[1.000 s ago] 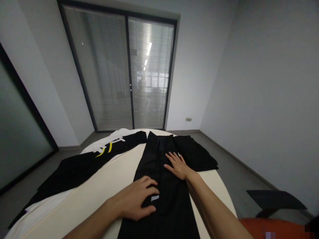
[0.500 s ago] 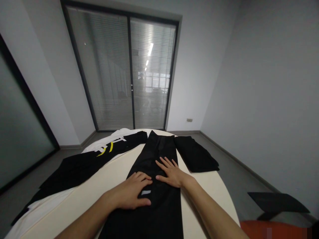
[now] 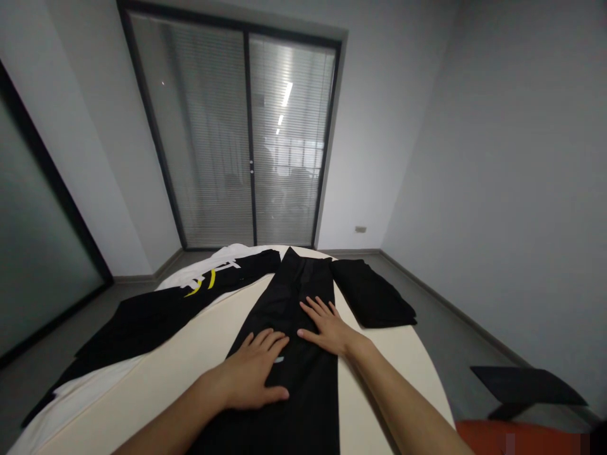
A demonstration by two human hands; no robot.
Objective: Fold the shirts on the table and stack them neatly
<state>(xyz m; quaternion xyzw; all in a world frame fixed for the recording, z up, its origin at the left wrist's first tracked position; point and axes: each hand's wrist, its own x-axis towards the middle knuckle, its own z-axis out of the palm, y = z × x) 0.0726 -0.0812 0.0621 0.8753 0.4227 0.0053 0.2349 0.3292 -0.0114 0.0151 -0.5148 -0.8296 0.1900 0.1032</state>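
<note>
Long black trousers (image 3: pixel 308 392) lie lengthwise down the middle of the table, running from the far edge to the bottom of the view. My left hand (image 3: pixel 253 373) rests flat on their left part with the fingers spread, partly over a small light grey mark. My right hand (image 3: pixel 327 328) lies palm down on their right part, a little farther away, its fingers spread too. Neither hand grips anything. To the right of the trousers is a folded black garment (image 3: pixel 374 294).
Black clothing with white and yellow print (image 3: pixel 142 322) and white cloth (image 3: pixel 90 388) lie along the left side of the cream table (image 3: pixel 408 366). A chair with a black part (image 3: pixel 528 384) and red seat (image 3: pixel 516 437) stands at the lower right.
My left hand has shifted slightly left and nearer, with its fingers more spread, and covers more of the grey mark. The near part of the trousers has moved a little left.
</note>
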